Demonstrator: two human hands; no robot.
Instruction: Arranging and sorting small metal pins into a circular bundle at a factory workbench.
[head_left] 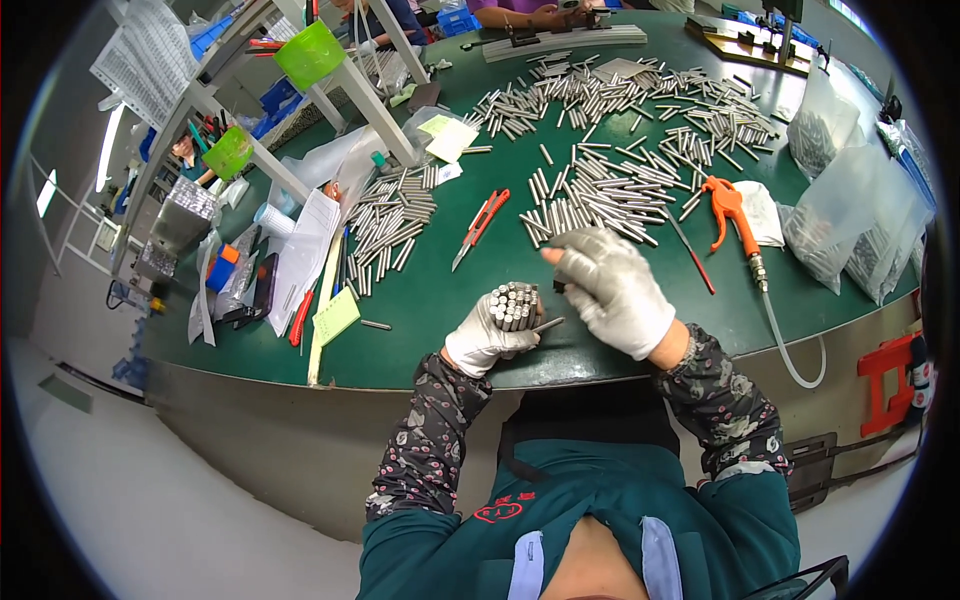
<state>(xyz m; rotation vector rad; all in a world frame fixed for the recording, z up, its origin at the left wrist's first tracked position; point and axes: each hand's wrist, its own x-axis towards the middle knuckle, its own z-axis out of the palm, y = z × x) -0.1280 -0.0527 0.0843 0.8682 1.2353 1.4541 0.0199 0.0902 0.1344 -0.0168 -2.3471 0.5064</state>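
Note:
In my gloved left hand (482, 340) a bundle of short metal rods (514, 306) is gripped, their round ends facing up. One loose rod (548, 325) sticks out beside the bundle, by my fingers. To the right, my gloved right hand (620, 290) hovers palm down at the near edge of a rod pile (610, 195). Its fingers look stretched out and one bare fingertip shows. By its thumb side is a small dark thing (559, 286); whether the hand touches it is hidden. A red utility knife (482, 228) lies beyond my left hand.
More rods (390, 220) lie left, beside papers (305, 250) and a shelf frame. On the right are an orange air gun (733, 212) with a hose, a thin red-handled tool (693, 255) and plastic bags of rods (835, 225). Other people sit across the green table (450, 370).

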